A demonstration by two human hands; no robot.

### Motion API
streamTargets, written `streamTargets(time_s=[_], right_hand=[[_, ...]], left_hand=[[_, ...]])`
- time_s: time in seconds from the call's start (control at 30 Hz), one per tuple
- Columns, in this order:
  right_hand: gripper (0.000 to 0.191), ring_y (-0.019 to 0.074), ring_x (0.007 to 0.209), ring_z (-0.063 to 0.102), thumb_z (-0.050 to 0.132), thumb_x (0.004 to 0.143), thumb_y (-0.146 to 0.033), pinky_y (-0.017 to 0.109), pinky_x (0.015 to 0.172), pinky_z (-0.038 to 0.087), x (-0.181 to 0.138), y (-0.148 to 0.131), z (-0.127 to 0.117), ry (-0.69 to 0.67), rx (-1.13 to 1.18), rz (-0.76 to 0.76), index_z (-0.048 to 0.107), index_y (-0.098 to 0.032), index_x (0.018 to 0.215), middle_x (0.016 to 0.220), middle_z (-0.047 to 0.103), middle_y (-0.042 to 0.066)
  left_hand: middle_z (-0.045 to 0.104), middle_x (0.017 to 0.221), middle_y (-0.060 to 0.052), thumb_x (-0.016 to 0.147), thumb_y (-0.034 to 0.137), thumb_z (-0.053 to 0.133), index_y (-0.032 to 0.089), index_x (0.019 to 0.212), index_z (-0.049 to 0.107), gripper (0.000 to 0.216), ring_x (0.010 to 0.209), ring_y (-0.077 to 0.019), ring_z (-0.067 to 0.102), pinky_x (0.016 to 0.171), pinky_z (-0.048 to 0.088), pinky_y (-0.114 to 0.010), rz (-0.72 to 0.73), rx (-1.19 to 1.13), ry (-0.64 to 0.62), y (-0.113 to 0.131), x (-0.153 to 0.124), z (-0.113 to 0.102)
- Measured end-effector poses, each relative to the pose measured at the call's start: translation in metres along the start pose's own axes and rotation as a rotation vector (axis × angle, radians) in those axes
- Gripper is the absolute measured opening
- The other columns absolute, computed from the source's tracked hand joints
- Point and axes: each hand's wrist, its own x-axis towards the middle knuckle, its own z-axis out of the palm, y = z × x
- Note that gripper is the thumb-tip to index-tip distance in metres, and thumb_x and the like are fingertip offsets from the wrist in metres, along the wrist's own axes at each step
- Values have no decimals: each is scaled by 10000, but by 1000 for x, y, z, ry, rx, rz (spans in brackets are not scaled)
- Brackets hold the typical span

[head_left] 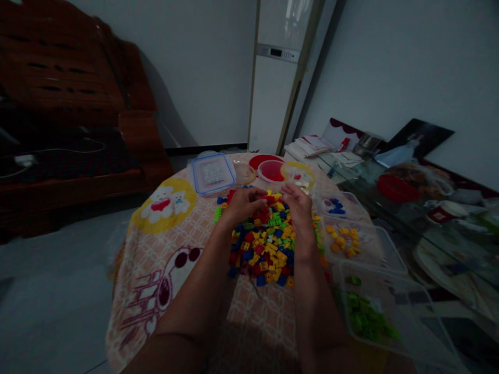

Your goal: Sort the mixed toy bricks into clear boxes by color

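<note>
A heap of toy building bricks in yellow, red, blue and green lies on the cloth-covered table. My left hand reaches over the far left part of the heap, fingers bent and thumb apart, close to some red bricks. Across from it, my right hand is over the far right part, its fingers loosely spread. No brick can be made out in either hand. Clear plastic boxes along the right hold blue bricks, yellow bricks and green bricks.
A blue-rimmed clear box lid and a round red-centred lid lie at the table's far side. To the right, a glass table carries papers, bags and a red bowl. A wooden bench stands at left.
</note>
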Motion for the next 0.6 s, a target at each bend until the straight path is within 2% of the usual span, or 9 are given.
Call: streamTargets(time_s=[0.07, 0.13, 0.3, 0.47, 0.6], right_hand=[[382, 273, 967, 774, 755, 770, -452, 443, 907, 638, -6, -9, 0, -47, -60, 44, 771, -188, 1046, 1026, 812, 99], [328, 235, 789, 771, 743, 771, -440, 378, 751, 656, -11, -17, 2, -108, -82, 84, 775, -192, 982, 881, 807, 62], [395, 174, 509, 675, 771, 713, -511, 272, 484, 564, -17, -21, 17, -220, -84, 156, 757, -175, 921, 614, 712, 0], [382, 154, 433, 627, 795, 678, -520, 235, 385, 480, -18, -16, 25, -231, -127, 219, 727, -187, 852, 600, 701, -8], [324, 157, 451, 644, 792, 672, -461, 228, 391, 493, -18, -18, 20, -236, -123, 262, 708, -189, 827, 588, 693, -10]], left_hand=[[746, 795, -38, 775, 292, 725, 134, 1060, 750, 328, 675, -156, 658, 631, 523, -268, 10, -5, 16, -1, 0, 0], [762, 854, -50, 749, 267, 736, 135, 1049, 746, 328, 732, -166, 683, 664, 539, -274, 15, -15, 11, -1, 1, -1], [768, 869, -52, 721, 252, 755, 126, 1029, 743, 333, 754, -167, 698, 685, 545, -270, 17, -41, -42, -3, 3, -1], [747, 798, -25, 699, 213, 769, 129, 1176, 722, 487, 717, -165, 700, 660, 548, -260, 70, 20, -32, -6, 3, -1], [758, 832, -27, 712, 177, 748, 144, 1255, 705, 545, 750, -171, 718, 694, 575, -276, 85, 23, -79, -8, 3, -1]])
